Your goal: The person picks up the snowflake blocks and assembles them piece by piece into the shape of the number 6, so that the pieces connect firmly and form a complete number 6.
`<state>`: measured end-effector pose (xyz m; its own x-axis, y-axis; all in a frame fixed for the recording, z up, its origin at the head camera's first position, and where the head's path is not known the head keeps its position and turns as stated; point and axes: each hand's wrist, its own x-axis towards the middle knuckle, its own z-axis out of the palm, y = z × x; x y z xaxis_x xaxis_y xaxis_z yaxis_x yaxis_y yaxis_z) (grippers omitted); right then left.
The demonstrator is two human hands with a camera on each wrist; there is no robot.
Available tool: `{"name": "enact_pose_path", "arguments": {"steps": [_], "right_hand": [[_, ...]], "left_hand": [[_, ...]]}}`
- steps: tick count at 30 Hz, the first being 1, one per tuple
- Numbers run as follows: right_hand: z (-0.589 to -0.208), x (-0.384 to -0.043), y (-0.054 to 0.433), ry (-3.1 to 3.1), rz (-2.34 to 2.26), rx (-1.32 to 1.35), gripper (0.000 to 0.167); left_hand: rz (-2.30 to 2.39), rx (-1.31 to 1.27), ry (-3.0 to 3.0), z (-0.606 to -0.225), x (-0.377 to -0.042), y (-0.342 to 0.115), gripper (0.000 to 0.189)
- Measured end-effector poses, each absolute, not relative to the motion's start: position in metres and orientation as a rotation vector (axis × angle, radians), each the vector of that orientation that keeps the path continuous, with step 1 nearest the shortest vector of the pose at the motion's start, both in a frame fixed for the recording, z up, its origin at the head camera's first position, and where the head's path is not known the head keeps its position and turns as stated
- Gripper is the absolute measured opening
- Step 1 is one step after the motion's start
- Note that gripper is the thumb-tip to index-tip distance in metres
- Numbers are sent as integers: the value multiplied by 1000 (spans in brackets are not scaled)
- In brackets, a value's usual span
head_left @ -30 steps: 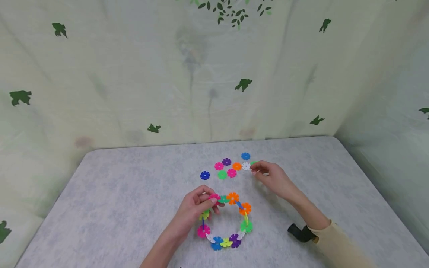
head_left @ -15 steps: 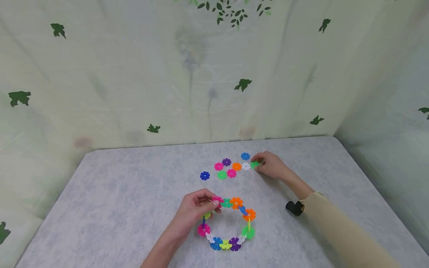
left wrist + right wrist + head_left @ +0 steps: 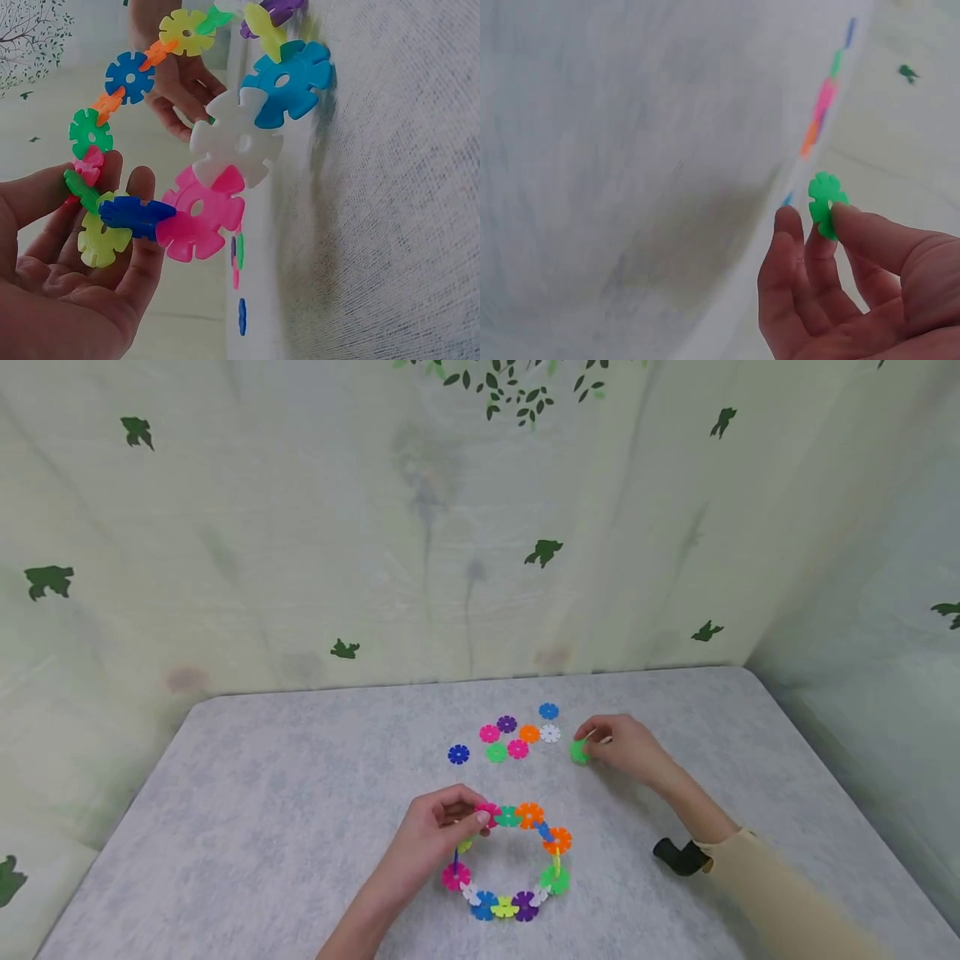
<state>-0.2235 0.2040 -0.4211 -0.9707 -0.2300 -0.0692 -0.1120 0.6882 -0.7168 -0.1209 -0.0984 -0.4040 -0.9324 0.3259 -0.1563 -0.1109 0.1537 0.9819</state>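
My left hand [image 3: 438, 831] pinches the upper left of a ring of linked, slotted flower-shaped discs [image 3: 529, 815] in many colours. In the left wrist view the thumb and fingers hold it near a small green disc [image 3: 81, 191], beside a yellow disc [image 3: 103, 238] and a dark blue disc [image 3: 139, 217]. My right hand [image 3: 626, 747] holds a loose green flower disc [image 3: 825, 202] between thumb and fingers, to the right of the loose discs. One slotted edge of that disc sticks out past the fingertips in the right wrist view.
Several loose flower discs lie toward the back of the grey table [image 3: 300, 793], among them a white disc [image 3: 550, 733], an orange disc [image 3: 529, 734] and a dark blue disc [image 3: 459, 754]. A black strap [image 3: 678, 857] sits at the right wrist. A leaf-patterned curtain [image 3: 435, 527] stands behind.
My right hand has reached the green disc beside the white one, picked it up and drawn it back toward me. The left hand keeps its hold; the ring has shifted slightly.
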Motion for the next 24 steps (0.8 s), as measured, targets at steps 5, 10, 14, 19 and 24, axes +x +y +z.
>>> {"name": "enact_pose_path", "arguments": {"steps": [5,10,14,19,24], "right_hand": [[-414,-184,195,2645,-1453,-279,14],[-402,-150,182,2672,-1574,-260,17],[-387,-131,171,2655,-1657,-230,18],[-371,-114,157,2510,-1788,-214,20],[-366,-103,142,2361,-1830,-222,20]], "left_hand": [[1778,230,2194,-400,-119,-98,13],[1757,264,2229,-398,-118,-95,11],[1768,284,2223,-397,-117,-93,10],[1745,304,2270,-395,-114,-91,10],[1714,328,2346,-394,-109,-88,7]]}}
